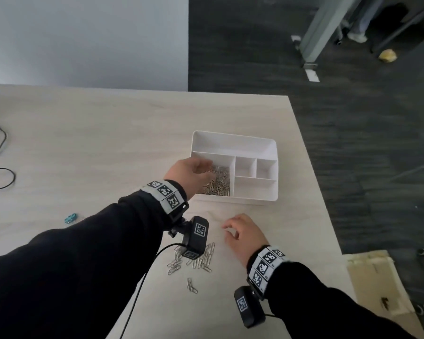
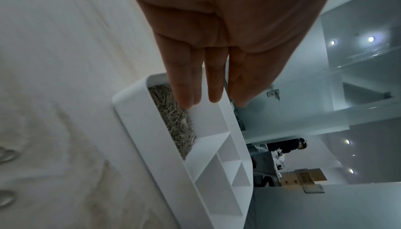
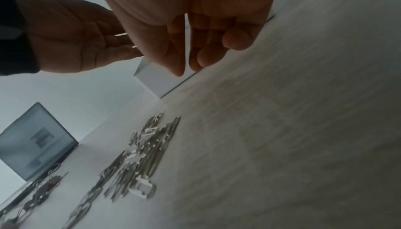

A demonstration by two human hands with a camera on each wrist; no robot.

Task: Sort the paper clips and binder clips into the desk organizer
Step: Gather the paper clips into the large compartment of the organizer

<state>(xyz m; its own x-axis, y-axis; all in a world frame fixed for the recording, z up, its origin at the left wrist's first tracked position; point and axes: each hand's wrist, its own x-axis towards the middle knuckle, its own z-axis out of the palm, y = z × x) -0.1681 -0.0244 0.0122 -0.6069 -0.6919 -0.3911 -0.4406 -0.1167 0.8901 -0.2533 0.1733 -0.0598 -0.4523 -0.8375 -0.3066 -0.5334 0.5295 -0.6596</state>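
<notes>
White desk organizer (image 1: pixel 234 140), left hand (image 1: pixel 190 173) over paper clips (image 1: pixel 219 183)

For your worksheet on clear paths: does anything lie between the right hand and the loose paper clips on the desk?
Nothing visible does. The right hand hovers over bare desk beside the loose paper clips; only the left wrist's camera hangs above that pile.

head view looks steeply down from above at a pale table (image 1: pixel 108 143) and white organizer (image 1: pixel 234 139). both wrist views look low along the palms, close up, sharing the organizer (image 2: pixel 139 129) (image 3: pixel 158 81) and tabletop.
</notes>
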